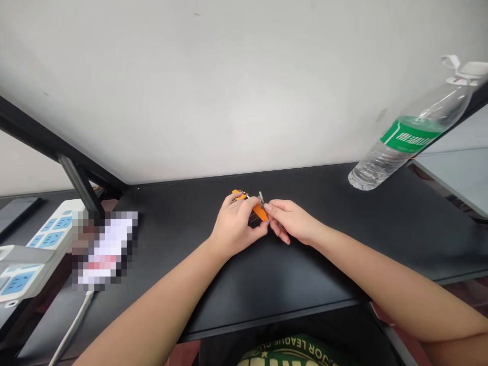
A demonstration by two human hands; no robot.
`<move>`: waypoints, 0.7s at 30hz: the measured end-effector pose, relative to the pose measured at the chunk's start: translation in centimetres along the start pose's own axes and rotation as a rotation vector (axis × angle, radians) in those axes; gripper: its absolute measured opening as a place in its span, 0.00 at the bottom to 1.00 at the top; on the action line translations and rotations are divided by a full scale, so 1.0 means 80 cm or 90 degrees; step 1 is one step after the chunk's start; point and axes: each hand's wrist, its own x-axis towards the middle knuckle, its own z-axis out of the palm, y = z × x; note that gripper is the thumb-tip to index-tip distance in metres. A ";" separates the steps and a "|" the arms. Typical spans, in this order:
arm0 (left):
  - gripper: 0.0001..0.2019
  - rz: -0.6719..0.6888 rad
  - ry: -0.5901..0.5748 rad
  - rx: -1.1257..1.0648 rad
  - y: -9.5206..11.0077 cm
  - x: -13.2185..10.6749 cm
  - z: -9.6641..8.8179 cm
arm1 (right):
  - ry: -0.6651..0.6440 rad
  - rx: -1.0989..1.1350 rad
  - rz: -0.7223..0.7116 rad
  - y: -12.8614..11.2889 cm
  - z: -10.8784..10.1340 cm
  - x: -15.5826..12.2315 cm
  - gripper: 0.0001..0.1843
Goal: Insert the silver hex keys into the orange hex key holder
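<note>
Grips small orange item (260,211) in left hand (234,226), fingers curled closed round its body, thumb against the side. Pinches the item's 3 o'clock end with right hand (290,221), thumb and forefinger tips shut on it, other fingers loosely bent. Holds it low over black desk (343,249), dead centre of view; cannot tell whether touching the surface. Shows bits of metal toward 12 o'clock; cannot tell what kind of item, too small.

Judged step: two-handed fine work at the item's end, left steadying, right doing the delicate part.

Judged need for any next move: firm left hold, small controlled motion from right fingertips, care around the metal bits, item kept over the desk in case of a slip.

Surroundings:
- water bottle (407,137) at 2 o'clock, well apart from both hands
- power strip (53,229) at 9 o'clock
- blurred-out object (104,249) just beside the power strip
- white cable (72,325) at 8 o'clock
</note>
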 end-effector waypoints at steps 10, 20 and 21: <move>0.22 0.007 -0.021 -0.020 0.000 -0.003 0.003 | 0.055 -0.281 -0.179 0.002 -0.022 0.000 0.14; 0.23 -0.026 -0.053 -0.006 -0.007 -0.004 0.003 | 0.079 -0.586 -0.173 -0.020 -0.082 -0.010 0.12; 0.23 -0.029 -0.056 -0.006 -0.008 -0.004 0.003 | 0.036 -0.649 -0.134 -0.022 -0.094 -0.013 0.10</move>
